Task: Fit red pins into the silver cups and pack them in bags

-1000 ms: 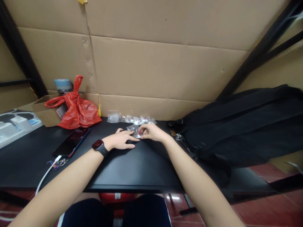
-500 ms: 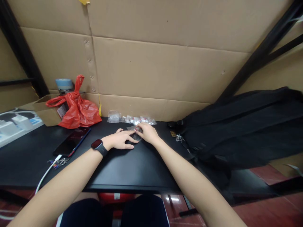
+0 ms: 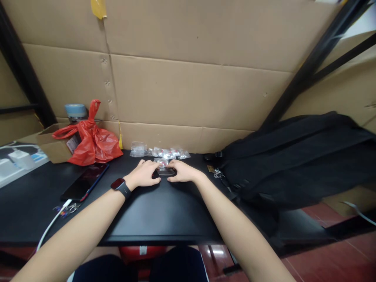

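Observation:
A small clear plastic packet (image 3: 166,172) lies on the black table, with a silvery round piece (image 3: 161,161) at its far end. On the packet's left side rests my left hand (image 3: 143,174), thumb and forefinger spread apart, fingertips at its edge. My right hand (image 3: 184,171) mirrors it on the other side, its thumb and forefinger also apart and touching or nearly touching the plastic. Just beyond, a row of silvery clear-wrapped packets (image 3: 169,152) sits against the cardboard. Left of that row is a stack of clear plastic (image 3: 138,149).
At left are a red plastic bag (image 3: 95,143), a cardboard box (image 3: 54,147), a blue-lidded bottle (image 3: 75,111), a phone (image 3: 85,182) on a white cable, keys (image 3: 70,209) and a power strip (image 3: 23,164). A black backpack (image 3: 299,156) fills the right side. Cardboard (image 3: 182,90) walls the back.
My right hand's fingers have moved off the top of the packet to its right side and spread. The silvery round piece now shows between my hands. The view has shifted slightly.

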Motion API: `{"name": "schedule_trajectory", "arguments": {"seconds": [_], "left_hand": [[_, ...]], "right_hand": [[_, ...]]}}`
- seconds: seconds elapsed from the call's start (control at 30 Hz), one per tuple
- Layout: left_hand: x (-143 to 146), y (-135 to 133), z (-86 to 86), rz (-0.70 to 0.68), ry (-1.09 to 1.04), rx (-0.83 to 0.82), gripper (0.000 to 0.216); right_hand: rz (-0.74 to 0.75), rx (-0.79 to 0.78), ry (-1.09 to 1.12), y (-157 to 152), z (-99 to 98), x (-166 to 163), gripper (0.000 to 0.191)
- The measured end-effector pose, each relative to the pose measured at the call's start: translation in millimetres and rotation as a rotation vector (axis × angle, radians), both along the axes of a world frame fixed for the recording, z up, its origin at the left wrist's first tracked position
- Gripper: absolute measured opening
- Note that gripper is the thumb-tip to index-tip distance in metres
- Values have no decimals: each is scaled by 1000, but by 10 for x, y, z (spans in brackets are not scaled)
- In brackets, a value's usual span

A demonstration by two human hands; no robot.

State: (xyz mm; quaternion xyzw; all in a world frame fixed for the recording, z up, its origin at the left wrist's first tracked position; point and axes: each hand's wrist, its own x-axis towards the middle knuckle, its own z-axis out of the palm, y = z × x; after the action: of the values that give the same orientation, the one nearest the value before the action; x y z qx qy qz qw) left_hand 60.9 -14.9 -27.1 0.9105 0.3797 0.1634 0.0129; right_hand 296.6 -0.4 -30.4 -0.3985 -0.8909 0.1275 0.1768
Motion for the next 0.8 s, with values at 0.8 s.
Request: {"name": "schedule_trajectory", "arguments": {"seconds": [0.8], "left_hand": [[97,29,-119,219,-124,32,31]], "right_hand": [[-68,73,127,19,-80,-148,29]]}}
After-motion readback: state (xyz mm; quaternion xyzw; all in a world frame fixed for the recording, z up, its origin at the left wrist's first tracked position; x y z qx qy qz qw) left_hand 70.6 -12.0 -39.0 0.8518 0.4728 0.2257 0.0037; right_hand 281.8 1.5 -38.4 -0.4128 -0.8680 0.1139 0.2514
